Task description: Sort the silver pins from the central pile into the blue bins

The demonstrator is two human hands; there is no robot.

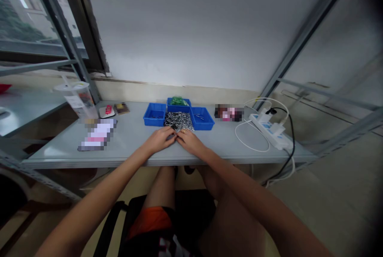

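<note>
A pile of small, thin, silvery metal pieces (180, 119), screw-like but too small to name surely, lies between blue trays. At its near edge my left hand (160, 139) has thumb and fingertips drawn together. My right hand (189, 141) meets it from the other side in a similar pinch, a ring on one finger. Whatever sits in the fingertips is too small to make out. The left blue tray (154, 122) and the right blue tray (203, 124) each hold a few metal pieces. Behind the pile, another blue tray (178, 108) contains green packets (177, 101).
On the right of the grey table (131, 145) are a power strip (271, 131), plugs and a looping white cable (254, 150). A lidded plastic cup (78, 99), a phone-like blurred item (98, 135) and a small white dish (107, 112) stand left. Metal posts frame both sides.
</note>
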